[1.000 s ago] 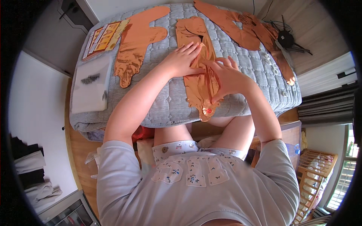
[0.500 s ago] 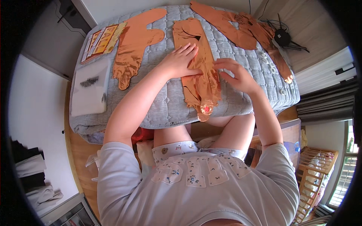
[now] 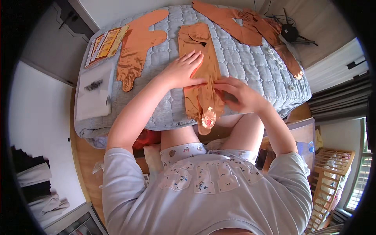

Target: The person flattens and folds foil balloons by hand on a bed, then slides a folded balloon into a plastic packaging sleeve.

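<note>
A deflated rose-gold foil balloon [image 3: 205, 64], long and creased, lies on the quilted mattress in front of me. Its narrow tail, marked with a small red spot, hangs over the near edge above my lap. Flat on its left half rests my left hand [image 3: 186, 70], fingers stretched up and thumb out across the foil. My right hand [image 3: 241, 94] curls over the balloon's right edge, fingers bent onto the foil and thumb lower down, partly in shadow. Left of these lies another flat foil balloon [image 3: 141, 39] with rounded lobes. More foil balloons [image 3: 250, 29] overlap at the far right.
Printed cards or packaging [image 3: 105, 45] and a milky plastic bag [image 3: 93, 94] lie on the mattress [image 3: 164, 111] at left. A black device with rod-like arms [image 3: 290, 32] sits at the far right corner. Small white rings [image 3: 279, 62] dot the right side. A wooden crib [image 3: 329, 168] stands beyond.
My right hand has moved left from beside the edge onto the balloon. The balloon's near end has shifted toward me and slightly left. My left hand stays flat on it.
</note>
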A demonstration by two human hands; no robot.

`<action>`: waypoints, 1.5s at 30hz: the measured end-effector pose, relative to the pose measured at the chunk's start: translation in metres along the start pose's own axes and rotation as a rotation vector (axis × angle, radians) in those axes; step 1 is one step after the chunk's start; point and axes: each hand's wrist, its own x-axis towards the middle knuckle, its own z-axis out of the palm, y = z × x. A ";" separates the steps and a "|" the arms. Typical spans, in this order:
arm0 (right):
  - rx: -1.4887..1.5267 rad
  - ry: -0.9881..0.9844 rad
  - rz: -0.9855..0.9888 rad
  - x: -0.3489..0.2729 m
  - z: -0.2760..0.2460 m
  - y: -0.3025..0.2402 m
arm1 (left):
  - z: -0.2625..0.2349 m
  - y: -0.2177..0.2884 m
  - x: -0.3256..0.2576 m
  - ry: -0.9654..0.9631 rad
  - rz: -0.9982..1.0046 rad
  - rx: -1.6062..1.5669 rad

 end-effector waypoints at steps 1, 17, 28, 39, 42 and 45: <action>0.066 0.005 0.028 -0.005 0.002 -0.008 | -0.002 0.006 -0.005 -0.016 0.001 -0.010; -0.544 0.088 -0.204 -0.013 0.027 -0.009 | -0.018 0.015 -0.026 0.148 -0.008 -0.967; -0.522 0.082 -0.167 -0.017 0.025 -0.016 | -0.033 0.069 -0.089 -0.131 0.305 -0.093; -0.388 0.144 -0.092 -0.021 0.029 -0.015 | -0.017 0.067 -0.088 0.026 0.292 -0.184; -0.375 0.138 -0.073 -0.020 0.028 -0.017 | -0.014 0.068 -0.088 0.039 0.278 -0.190; -0.361 0.158 -0.072 -0.016 0.028 -0.021 | -0.014 0.069 -0.089 0.044 0.268 -0.188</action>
